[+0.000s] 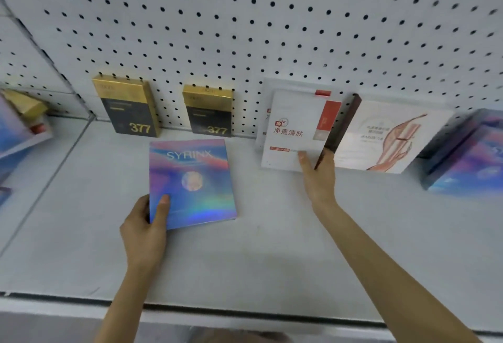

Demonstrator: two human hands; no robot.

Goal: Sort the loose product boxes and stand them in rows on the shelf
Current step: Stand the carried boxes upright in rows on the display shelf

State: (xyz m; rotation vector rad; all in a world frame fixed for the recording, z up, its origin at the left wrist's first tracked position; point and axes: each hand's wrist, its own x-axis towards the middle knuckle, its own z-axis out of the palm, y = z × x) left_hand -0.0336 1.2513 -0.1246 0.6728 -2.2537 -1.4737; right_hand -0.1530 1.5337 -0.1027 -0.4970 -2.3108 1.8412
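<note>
While the left hand (144, 223) grips the lower left corner of the SYRINX box (190, 182), thumb on the front and fingers hidden behind, the forearm rises straight from the bottom edge. The box tilts back over the middle of the shelf (245, 255); whether its bottom edge touches the shelf I cannot tell.

The right hand (318, 176) is stretched further in, arm slanting up from the lower right; it pinches the lower right corner of the white box (294, 130), thumb on the front, fingers tucked behind it against the dark side of the pale box (381, 138). The white box leans back toward the pegboard (245, 16), with another white one partly hidden behind it; the pale box leans just beside it on the right.

Further left, the left 377 box (128, 108) and the right 377 box (209, 111) stand upright against the pegboard, apart from each other. A blue box (468, 154) lies blurred at the far right; more boxes (16, 125) sit blurred in the next bay at the left. The shelf is white, with a raised front lip.
</note>
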